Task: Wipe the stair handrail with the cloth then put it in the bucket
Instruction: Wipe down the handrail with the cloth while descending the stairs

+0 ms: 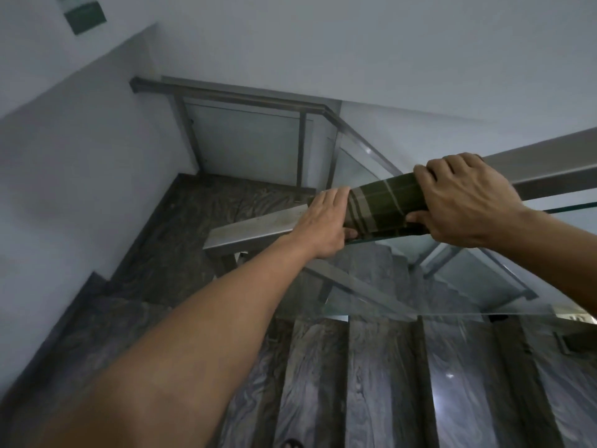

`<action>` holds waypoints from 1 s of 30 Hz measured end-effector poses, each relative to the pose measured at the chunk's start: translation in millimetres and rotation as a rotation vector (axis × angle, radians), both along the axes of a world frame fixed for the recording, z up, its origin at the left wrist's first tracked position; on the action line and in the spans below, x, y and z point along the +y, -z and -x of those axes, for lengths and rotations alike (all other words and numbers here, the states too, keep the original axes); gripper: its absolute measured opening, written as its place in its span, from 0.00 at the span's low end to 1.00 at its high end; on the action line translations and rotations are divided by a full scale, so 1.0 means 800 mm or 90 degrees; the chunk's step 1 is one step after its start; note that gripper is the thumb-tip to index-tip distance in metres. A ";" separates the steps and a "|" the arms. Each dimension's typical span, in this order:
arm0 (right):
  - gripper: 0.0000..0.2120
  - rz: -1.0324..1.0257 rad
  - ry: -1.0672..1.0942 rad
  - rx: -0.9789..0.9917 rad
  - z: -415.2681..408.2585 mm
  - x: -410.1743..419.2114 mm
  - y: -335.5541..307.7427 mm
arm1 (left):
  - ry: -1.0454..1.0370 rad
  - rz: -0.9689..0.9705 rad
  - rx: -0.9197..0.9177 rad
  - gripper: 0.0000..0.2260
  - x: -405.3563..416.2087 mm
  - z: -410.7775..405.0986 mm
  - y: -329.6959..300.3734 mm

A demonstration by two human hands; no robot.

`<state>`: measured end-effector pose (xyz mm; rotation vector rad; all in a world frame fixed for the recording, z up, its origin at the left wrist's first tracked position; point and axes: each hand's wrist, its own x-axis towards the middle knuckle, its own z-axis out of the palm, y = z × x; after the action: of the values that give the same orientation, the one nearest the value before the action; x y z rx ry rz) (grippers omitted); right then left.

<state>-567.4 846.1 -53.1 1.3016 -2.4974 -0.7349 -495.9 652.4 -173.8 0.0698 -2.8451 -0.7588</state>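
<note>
A flat metal handrail [255, 225] slopes down from the right edge to its end at centre left. A dark green cloth with pale stripes [384, 205] is wrapped over the rail. My right hand [465, 202] grips the cloth's upper end, fingers over the top and thumb underneath. My left hand [326, 224] lies on the rail at the cloth's lower edge, fingers straight on top and thumb under the rail. No bucket is in view.
Glass balustrade panels [403, 279] hang below the rail. Dark marble steps [371, 367] descend to a landing [226, 202] with another metal railing [245, 95] against the wall. A white wall [64, 156] closes the left side. A green sign [84, 17] hangs high on it.
</note>
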 end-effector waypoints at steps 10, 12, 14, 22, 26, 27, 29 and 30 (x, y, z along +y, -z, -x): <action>0.36 -0.005 0.015 0.011 -0.032 -0.083 0.064 | 0.008 -0.011 0.006 0.34 -0.083 -0.034 0.059; 0.37 -0.001 0.016 0.013 -0.042 -0.106 0.081 | 0.008 -0.003 0.008 0.34 -0.106 -0.042 0.077; 0.38 0.000 0.013 0.012 -0.054 -0.135 0.103 | 0.002 -0.001 0.003 0.35 -0.134 -0.055 0.100; 0.35 0.016 -0.015 -0.041 -0.104 -0.264 0.200 | -0.056 0.001 -0.028 0.37 -0.259 -0.111 0.194; 0.35 0.026 0.003 -0.053 -0.116 -0.300 0.231 | -0.049 -0.050 -0.029 0.35 -0.295 -0.129 0.218; 0.35 0.027 0.007 -0.054 -0.117 -0.306 0.236 | -0.045 -0.063 -0.023 0.35 -0.300 -0.132 0.222; 0.34 0.038 0.010 -0.055 -0.121 -0.313 0.240 | -0.032 -0.088 -0.012 0.34 -0.306 -0.135 0.228; 0.34 0.045 0.009 -0.056 -0.124 -0.315 0.241 | -0.027 -0.106 -0.005 0.33 -0.308 -0.136 0.230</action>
<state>-468.5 594.2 -245.6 1.3190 -2.5789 -0.5991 -387.1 406.0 -358.0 0.1565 -2.7721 -0.9873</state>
